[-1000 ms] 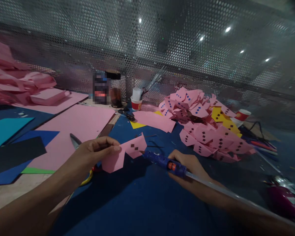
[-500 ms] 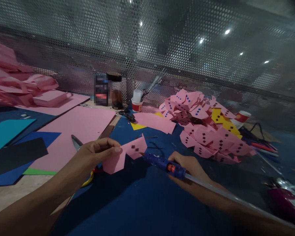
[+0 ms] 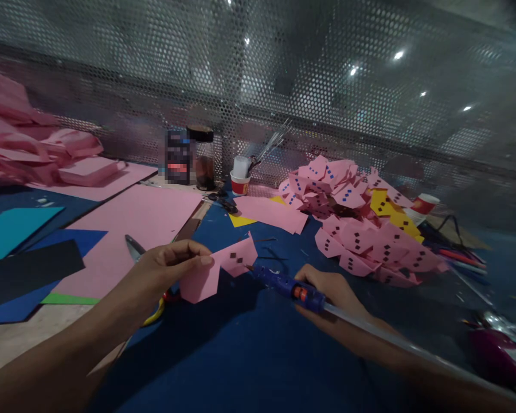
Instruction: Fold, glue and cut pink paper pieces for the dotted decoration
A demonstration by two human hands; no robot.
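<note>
Between thumb and fingers, my left hand (image 3: pixel 176 264) pinches a folded pink paper piece (image 3: pixel 202 281) marked with two small dark squares. A blue hot glue gun (image 3: pixel 275 284) is gripped by my right hand (image 3: pixel 327 287), its handle hidden behind the fingers. From its rear runs a long clear glue stick (image 3: pixel 382 332). The gun's nozzle is at the paper's right edge, beside the dark squares; whether it touches I cannot tell. Scissors with red and yellow handles (image 3: pixel 155 315) lie partly hidden under my left wrist.
Pink folded papers with dark squares (image 3: pixel 370 246) are heaped at right. More pink paper (image 3: pixel 38 143) piles up at far left. Behind stand a paper cup (image 3: pixel 240 184) and a dark-lidded jar (image 3: pixel 204 163) before a perforated metal panel (image 3: pixel 258 74). A purple device (image 3: pixel 499 355) lies at lower right.
</note>
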